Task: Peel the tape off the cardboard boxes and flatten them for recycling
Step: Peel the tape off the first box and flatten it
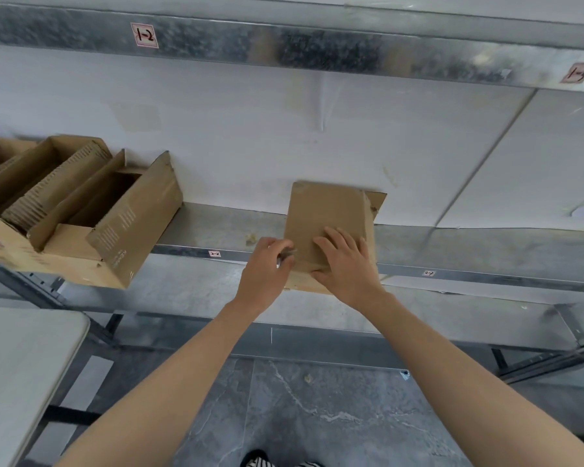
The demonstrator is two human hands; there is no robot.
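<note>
A small brown cardboard box point(324, 210) stands at the front edge of the metal shelf point(216, 230), partly overhanging it. My right hand point(344, 261) lies flat on the box's near face, with its thumb under the lower edge. At the box's left edge my left hand point(267, 267) pinches a thin strip of clear tape point(285, 256) between curled fingers.
Several open cardboard boxes point(81, 210) are packed together at the shelf's left end, sticking out past its edge. A grey table point(21, 372) is at lower left. White wall behind the shelf, an upper shelf beam point(284, 45) above, grey stone floor below.
</note>
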